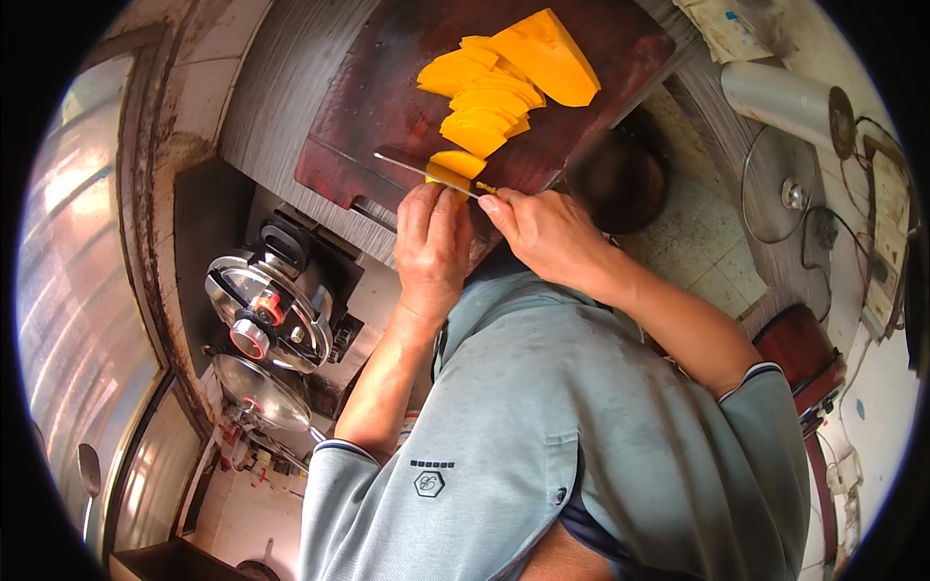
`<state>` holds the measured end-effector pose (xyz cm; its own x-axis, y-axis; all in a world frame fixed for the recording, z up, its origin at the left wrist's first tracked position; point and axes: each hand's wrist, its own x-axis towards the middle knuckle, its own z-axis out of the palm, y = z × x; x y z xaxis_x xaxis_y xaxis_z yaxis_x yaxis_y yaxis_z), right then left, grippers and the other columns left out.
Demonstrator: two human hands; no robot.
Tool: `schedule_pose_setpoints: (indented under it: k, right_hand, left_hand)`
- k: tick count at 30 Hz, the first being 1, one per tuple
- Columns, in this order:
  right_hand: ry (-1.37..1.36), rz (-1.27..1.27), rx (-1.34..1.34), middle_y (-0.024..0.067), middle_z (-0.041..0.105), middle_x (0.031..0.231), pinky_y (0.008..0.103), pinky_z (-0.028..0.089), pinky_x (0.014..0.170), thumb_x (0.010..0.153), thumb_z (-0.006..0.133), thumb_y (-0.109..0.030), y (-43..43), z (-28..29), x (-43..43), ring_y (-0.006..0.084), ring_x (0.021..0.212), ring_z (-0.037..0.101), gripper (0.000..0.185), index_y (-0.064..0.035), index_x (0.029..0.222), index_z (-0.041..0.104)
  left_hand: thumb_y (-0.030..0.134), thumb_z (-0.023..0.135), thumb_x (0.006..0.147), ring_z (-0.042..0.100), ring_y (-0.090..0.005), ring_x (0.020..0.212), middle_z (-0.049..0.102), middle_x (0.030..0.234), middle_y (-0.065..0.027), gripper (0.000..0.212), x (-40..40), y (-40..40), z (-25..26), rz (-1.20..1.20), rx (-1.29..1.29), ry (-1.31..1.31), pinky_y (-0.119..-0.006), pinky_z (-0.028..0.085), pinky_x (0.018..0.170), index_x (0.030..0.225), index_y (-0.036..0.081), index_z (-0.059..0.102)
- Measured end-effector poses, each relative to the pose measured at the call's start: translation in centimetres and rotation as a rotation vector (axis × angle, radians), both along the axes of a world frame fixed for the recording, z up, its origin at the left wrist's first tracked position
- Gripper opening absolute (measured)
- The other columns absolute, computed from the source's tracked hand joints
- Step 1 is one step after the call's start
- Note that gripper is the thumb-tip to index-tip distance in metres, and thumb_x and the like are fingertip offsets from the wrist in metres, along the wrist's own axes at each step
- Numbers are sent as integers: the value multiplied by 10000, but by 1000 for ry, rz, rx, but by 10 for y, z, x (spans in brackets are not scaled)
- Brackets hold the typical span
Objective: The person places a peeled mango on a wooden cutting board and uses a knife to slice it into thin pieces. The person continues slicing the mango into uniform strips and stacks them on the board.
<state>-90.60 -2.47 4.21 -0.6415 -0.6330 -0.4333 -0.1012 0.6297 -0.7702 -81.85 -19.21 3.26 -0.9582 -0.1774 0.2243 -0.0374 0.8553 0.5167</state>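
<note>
My right hand (546, 231) grips a kitchen knife (415, 168) by its handle, and the blade points away to the left. With bent fingers my left hand (431, 243) presses on a small orange pumpkin piece (447, 186); the blade crosses that piece just past the fingertips. One cut slice (461, 163) leans on the far side of the blade. Beyond it a row of thin pumpkin slices (488, 109) overlaps on the dark red cutting board (392, 80). A large pumpkin chunk (549, 59) rests at the back of the row. My fingers hide part of the piece.
On the left a pressure cooker (272, 312) stands on the stove, with a pan under a glass lid (261, 392) nearer me. A dark round container (617, 181) is right of the board. Farther right are another glass lid (781, 185) and a plastic film roll (781, 105).
</note>
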Motion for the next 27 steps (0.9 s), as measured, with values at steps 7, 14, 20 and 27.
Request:
schedule_pose_setpoints:
  k: [7, 14, 20, 27]
  right_hand:
    - [-115, -42, 62, 289, 700, 802, 584, 555, 728, 1128, 420, -480, 2, 2, -17, 515, 814, 687, 605, -17, 904, 739]
    - [-105, -76, 0, 279, 700, 792, 590, 546, 708, 1128, 435, -446, 9, 20, -11, 515, 806, 684, 552, -15, 951, 731]
    - [-52, 1, 22, 265, 680, 717, 593, 521, 614, 1124, 481, -372, 27, 53, 7, 499, 677, 668, 413, 0, 1102, 659]
    - [-109, 9, 49, 235, 670, 692, 540, 526, 614, 1135, 468, -359, 51, 62, 14, 458, 651, 673, 421, 11, 1176, 663]
  left_hand:
    - [-28, 813, 830, 690, -354, 1027, 678, 1157, -162, 328, 2, 0, 0, 23, 23, -13, -423, 589, 863, 1133, 5, 694]
    - [-23, 816, 825, 689, -359, 1018, 678, 1153, -157, 334, 4, 0, -3, 26, -12, 3, -421, 588, 855, 1134, 17, 695]
    - [-26, 808, 783, 659, -379, 991, 646, 1116, -154, 376, 8, -2, 0, 4, -2, -54, -447, 572, 819, 1136, 38, 694]
    - [-15, 815, 769, 647, -385, 988, 620, 1101, -155, 390, 8, -3, 0, -4, -13, -70, -451, 567, 815, 1133, 46, 687]
